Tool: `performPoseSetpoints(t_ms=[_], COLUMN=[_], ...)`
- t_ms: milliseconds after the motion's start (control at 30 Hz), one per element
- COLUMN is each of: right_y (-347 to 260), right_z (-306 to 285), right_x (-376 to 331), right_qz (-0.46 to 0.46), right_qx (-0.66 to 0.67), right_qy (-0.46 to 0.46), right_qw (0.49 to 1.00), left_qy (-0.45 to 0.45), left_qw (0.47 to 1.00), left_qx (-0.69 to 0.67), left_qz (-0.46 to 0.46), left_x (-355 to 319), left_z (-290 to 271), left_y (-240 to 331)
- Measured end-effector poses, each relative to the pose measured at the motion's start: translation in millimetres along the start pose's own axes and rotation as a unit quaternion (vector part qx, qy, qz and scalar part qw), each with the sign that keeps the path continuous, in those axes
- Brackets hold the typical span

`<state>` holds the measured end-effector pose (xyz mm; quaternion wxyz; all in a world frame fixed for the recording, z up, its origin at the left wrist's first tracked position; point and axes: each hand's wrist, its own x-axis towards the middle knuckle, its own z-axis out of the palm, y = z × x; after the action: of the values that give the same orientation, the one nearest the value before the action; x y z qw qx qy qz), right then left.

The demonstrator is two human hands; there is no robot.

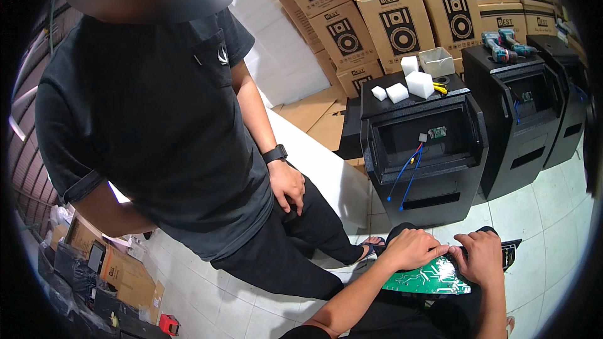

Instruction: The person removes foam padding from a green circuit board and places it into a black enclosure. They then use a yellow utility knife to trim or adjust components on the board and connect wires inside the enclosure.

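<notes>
A green circuit board point(422, 280) with silvery traces lies across my lap, below both hands. My left hand point(411, 249) grips its far edge, the fingers curled over and the thumb pointing toward the right hand. My right hand point(480, 256) is closed on the board's right part, its thumb bent near the left thumb. The undersides of the fingers are hidden. Beside the right hand a black panel point(511, 252) sticks out; how it joins the board cannot be made out.
Ahead stands a black speaker cabinet point(422, 198) with blue-ended wires point(405, 174) hanging from its opening. White foam blocks point(419, 85) sit on top. Power drills point(500, 49) rest on another cabinet. Cardboard boxes point(396, 24) are stacked behind. A person in black point(163, 125) stands at the left.
</notes>
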<state>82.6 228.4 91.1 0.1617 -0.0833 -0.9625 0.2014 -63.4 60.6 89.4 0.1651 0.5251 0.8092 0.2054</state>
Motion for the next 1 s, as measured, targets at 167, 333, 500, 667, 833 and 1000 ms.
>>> performPoseSetpoints(t_ms=[167,333,500,667,833,1000], right_y=[-2.5,0.9,4.9,3.0,3.5,4.8], right_z=[-2.2,-3.2,-3.0,-4.8,-4.5,-2.9], right_x=[0.4,-0.2,-0.8,2.2,2.8,1.6], right_qz=[0.009,-0.022,-0.050,-0.043,-0.044,-0.041], right_qx=[0.001,-0.014,-0.013,-0.025,-0.023,-0.016], right_qy=[-0.018,-0.011,-0.010,-0.024,-0.016,-0.011], right_qw=[1.000,1.000,0.999,0.999,0.999,0.999], left_qy=[-0.037,-0.050,0.003,-0.014,-0.016,0.031], left_qw=[0.999,0.997,1.000,1.000,0.999,0.999], left_qx=[0.010,0.026,0.002,0.019,0.027,0.020], left_qz=[-0.029,-0.061,-0.013,-0.014,-0.015,0.010], left_x=[0.6,-0.1,-1.7,-0.2,0.3,-1.2], left_z=[-4.9,-5.7,-3.2,-6.7,-4.5,1.4], left_y=[4.1,6.1,5.7,6.5,4.3,2.1])
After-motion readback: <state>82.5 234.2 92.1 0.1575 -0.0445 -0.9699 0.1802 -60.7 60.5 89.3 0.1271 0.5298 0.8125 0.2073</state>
